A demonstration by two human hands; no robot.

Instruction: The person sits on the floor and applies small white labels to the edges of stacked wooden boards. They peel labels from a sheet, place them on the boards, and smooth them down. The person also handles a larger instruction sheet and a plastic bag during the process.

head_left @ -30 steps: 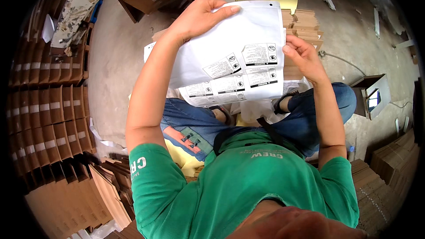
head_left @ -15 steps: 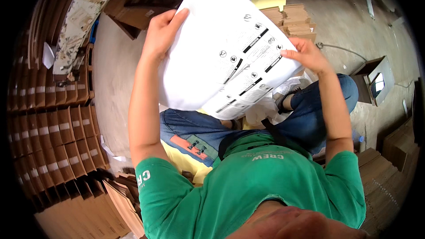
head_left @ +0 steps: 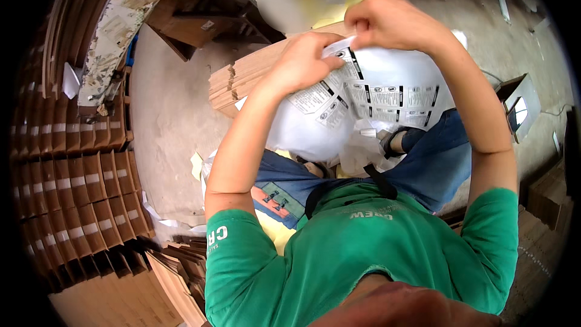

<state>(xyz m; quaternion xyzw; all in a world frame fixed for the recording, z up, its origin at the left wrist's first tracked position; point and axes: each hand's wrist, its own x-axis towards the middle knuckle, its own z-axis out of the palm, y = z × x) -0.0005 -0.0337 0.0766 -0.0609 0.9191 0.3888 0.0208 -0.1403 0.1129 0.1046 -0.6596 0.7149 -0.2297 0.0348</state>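
A white plastic bag printed with dark warning panels hangs in front of me, above my crossed legs. At its upper edge my left hand is closed, thumb and fingers pinching the plastic. Close by on the right, my right hand is curled, its fingertips pinched at the same edge. The bag sags in folds below both hands, with its two sides spreading apart. Crumpled translucent plastic lies between my feet.
Behind the bag lies a stack of flat cardboard. Cardboard divider grids stand at the left, and an open cardboard box is at the far left. A grey box sits on the right, with more cardboard nearer me.
Both hands have come together at the bag's edge, the left moving right and down, the right moving up and left. The bag, earlier spread wide, now hangs folded, uncovering the cardboard stack.
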